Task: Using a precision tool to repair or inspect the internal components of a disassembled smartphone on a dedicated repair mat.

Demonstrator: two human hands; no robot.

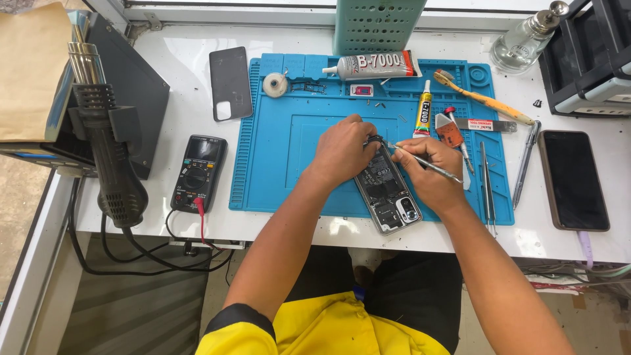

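A white bench (197,46) carries a blue work mat (276,158), with a hot-air gun (108,151) and a multimeter (198,172) off to its left. Near the mat's front edge lies an opened phone (388,190), back cover off, its boards exposed, camera end toward the person. A second, dark phone (573,179) rests well apart on the right. The left hand (342,151) presses down on the opened phone's upper end, fingers curled over a small dark part there. The right hand (427,172) pinches slim metal tweezers (420,160), tips aimed at that same spot. Doing this well seems to call for a firm steadying hand and a light, low-angled tweezer tip, kept clear of neighbouring connectors.
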